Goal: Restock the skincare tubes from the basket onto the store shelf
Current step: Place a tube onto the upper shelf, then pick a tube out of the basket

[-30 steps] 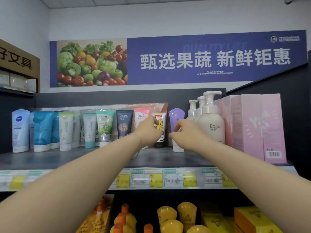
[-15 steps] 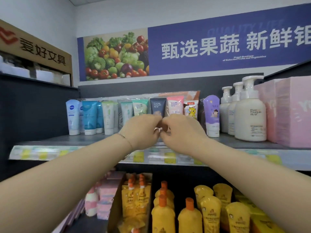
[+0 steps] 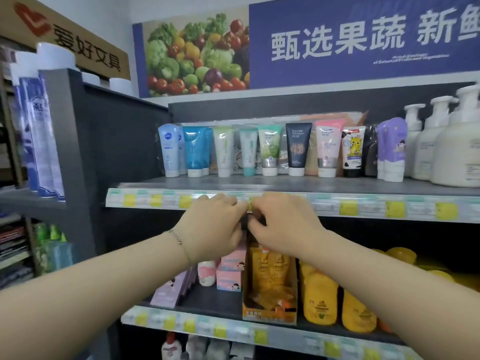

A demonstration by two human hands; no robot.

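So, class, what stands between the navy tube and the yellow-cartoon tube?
An upright pink tube, between the navy tube and the yellow-cartoon tube, in the head view.

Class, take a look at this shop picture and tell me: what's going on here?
A person's left hand and right hand meet, fingers curled, in front of the price-label strip of the grey upper shelf. Whether they pinch anything is unclear. A row of upright plastic skincare tubes stands at the shelf's back. No basket is in view.

White pump bottles point(image 3: 452, 152), yellow bottles point(image 3: 320, 300), produce banner point(image 3: 311, 45)
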